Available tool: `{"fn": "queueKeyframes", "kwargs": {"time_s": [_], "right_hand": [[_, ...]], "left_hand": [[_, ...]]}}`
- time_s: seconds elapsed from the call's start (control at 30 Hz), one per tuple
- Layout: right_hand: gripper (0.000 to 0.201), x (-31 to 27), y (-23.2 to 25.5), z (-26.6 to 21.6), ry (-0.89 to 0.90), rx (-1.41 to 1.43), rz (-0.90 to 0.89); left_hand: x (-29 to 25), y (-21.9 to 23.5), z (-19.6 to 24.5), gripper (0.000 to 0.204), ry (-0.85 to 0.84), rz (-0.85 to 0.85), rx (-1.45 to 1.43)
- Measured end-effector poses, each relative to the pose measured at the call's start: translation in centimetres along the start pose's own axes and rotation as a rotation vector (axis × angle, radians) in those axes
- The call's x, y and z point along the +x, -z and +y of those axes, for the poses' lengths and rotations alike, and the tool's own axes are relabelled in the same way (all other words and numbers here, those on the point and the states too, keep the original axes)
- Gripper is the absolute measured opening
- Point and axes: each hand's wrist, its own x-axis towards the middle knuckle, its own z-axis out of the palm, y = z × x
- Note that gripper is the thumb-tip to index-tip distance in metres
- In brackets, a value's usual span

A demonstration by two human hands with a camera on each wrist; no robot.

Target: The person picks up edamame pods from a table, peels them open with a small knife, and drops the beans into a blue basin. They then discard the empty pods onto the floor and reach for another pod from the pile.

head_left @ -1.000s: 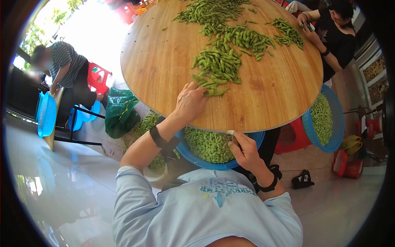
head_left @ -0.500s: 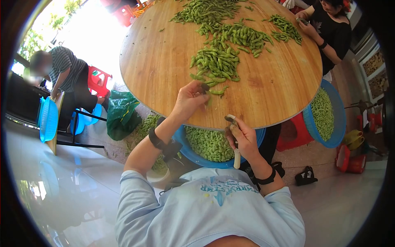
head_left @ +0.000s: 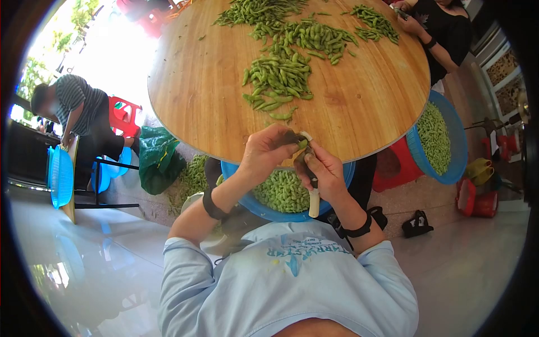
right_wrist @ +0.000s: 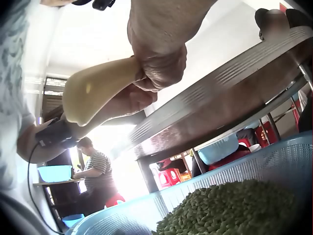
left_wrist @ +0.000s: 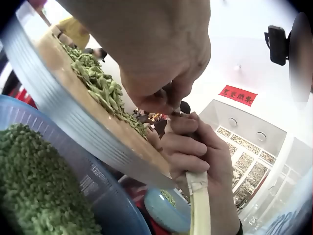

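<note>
In the head view my left hand (head_left: 263, 150) pinches a green soybean pod (head_left: 303, 144) near the table's front edge. My right hand (head_left: 327, 173) meets it there, gripping a tool by its cream handle (head_left: 314, 203), which points down toward me. The tool's working end is hidden among the fingers. Dark coverings or stains show on some fingertips. Just below both hands sits a blue basin (head_left: 264, 212) of shelled green beans (head_left: 282, 191). Beyond them a pile of pods (head_left: 278, 74) lies on the round wooden table (head_left: 191, 84). The left wrist view shows tape round the handle (left_wrist: 198, 185).
A second blue basin (head_left: 459, 154) of beans stands at the right, by a red stool (head_left: 396, 168). A green bag (head_left: 157, 160) and pods lie on the floor at the left. One person (head_left: 84, 104) sits far left, another (head_left: 443, 31) across the table at right.
My left hand has left the pile with a pod and come toward me to the right hand. The right hand has turned the cream handle downward and risen to meet it.
</note>
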Motion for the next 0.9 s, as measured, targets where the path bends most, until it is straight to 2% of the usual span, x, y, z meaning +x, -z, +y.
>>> {"fn": "queueKeyframes", "kwargs": {"time_s": [0.07,0.1,0.17,0.4,0.5,0.57,0.6,0.67,0.7,0.77,0.9], "right_hand": [[0.044,0.0,0.2,0.3,0.02,0.028,-0.052],[0.044,-0.1,0.2,0.3,0.018,0.027,-0.05],[0.046,-0.3,0.0,0.2,0.011,-0.02,-0.046],[0.04,-0.5,-0.1,0.7,0.093,-0.079,0.014],[0.038,-0.6,-0.2,1.0,0.138,-0.127,0.067],[0.038,-0.6,0.1,1.4,0.11,-0.087,0.082],[0.038,-0.7,0.2,1.2,0.11,-0.089,0.079],[0.039,-1.0,0.3,0.6,0.192,-0.523,0.059],[0.039,-0.8,0.7,0.6,0.189,-0.524,0.058],[0.036,-0.4,1.4,1.2,0.809,-1.158,-0.005],[0.036,-1.0,1.0,1.8,0.854,-1.206,0.08]], "left_hand": [[0.0,-0.1,-0.7,0.021,0.107,0.036,-0.084],[-0.1,-0.3,-0.8,0.021,0.108,0.036,-0.086],[-0.2,-0.7,-1.0,0.021,0.015,0.094,-0.113],[-0.8,-1.7,-1.0,0.022,-0.039,0.157,0.024],[-0.6,-1.8,-1.3,0.024,-0.101,0.187,-0.13],[-0.4,-1.3,-1.3,0.022,0.097,0.159,-0.426],[-0.3,-1.1,-1.1,0.022,0.093,0.161,-0.427],[-0.2,-0.8,-0.3,0.019,0.286,0.022,-0.631],[-0.2,-0.7,-0.2,0.019,0.287,0.024,-0.633],[-0.5,-0.7,-0.4,0.018,0.463,0.043,-0.669],[-1.0,-1.5,-1.7,0.015,0.43,0.081,-0.595]]}}
